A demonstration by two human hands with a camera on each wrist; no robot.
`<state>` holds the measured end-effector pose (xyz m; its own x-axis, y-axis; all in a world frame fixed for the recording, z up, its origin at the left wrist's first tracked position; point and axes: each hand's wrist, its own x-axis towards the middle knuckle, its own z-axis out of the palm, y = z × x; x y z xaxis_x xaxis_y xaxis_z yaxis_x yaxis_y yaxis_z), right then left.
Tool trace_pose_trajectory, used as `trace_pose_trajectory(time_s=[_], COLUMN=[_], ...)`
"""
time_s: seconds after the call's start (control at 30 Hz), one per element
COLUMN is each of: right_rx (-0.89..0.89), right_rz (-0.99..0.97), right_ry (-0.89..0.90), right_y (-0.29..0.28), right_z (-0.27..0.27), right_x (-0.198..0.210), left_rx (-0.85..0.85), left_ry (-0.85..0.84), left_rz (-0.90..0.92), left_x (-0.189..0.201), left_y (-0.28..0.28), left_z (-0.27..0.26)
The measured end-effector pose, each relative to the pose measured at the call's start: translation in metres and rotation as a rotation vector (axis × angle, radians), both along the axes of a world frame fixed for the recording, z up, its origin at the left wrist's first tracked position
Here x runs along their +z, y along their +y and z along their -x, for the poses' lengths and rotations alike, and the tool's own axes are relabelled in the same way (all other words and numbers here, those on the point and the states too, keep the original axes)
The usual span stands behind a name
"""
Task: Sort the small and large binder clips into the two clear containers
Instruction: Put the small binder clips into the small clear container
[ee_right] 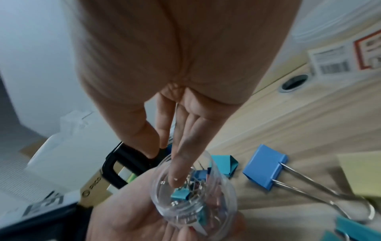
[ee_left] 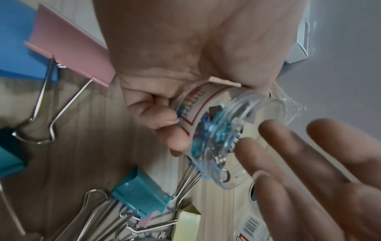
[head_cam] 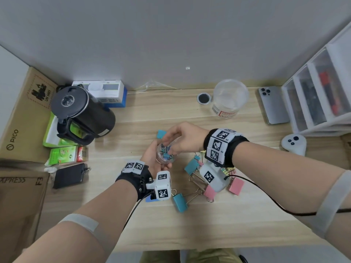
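My left hand [head_cam: 152, 158] grips a small clear jar [head_cam: 165, 152] partly filled with small binder clips, tilted above the desk. My right hand [head_cam: 182, 137] hovers over the jar's mouth with straight fingers. In the right wrist view one fingertip [ee_right: 175, 177] reaches into the jar [ee_right: 193, 195], just above a small teal clip [ee_right: 181, 195]. Large teal, pink and blue clips [head_cam: 191, 166] lie scattered on the desk under my right wrist, with a teal one [head_cam: 179, 202] nearer me. The large clear container [head_cam: 228, 99] stands at the back of the desk.
A black kettle [head_cam: 81, 112], tea boxes [head_cam: 62, 154] and cardboard boxes [head_cam: 24, 111] crowd the left side. A phone [head_cam: 273, 105], a white drawer unit [head_cam: 319, 92] and a white controller [head_cam: 293, 143] sit on the right. A cable hole [head_cam: 203, 98] lies beside the large container.
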<state>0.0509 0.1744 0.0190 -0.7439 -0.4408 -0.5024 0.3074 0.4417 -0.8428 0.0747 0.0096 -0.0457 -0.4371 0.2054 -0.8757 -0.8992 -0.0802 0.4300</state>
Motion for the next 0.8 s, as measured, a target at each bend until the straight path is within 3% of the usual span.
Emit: trace_pose_trajectory(time_s=[0.1,0.23,0.4,0.67,0.8], right_rx=[-0.223,-0.370,-0.256,-0.106,-0.173], right_rz=[0.010,-0.296,-0.609,-0.485,-0.542], right_ry=[0.001,0.015,-0.010,-0.143,-0.002], right_y=[0.018,0.074,0.131,0.144,0.148], right_z=[-0.001,-0.008,-0.047,-0.085,-0.085], right_x=[-0.004,-0.032,-0.056,-0.063,-0.072], left_rx=[-0.024,-0.033,-0.099,-0.245,-0.271], left_ry=[-0.026,-0.064,-0.052,-0.109,-0.100], left_rz=[-0.027,-0.027,-0.097,-0.130,-0.126], left_x=[0.004,0.007,0.017,0.021,0.015], left_y=[0.001,0.000,0.015,0.048,0.059], left_z=[-0.004,-0.010,-0.026,-0.037,-0.040])
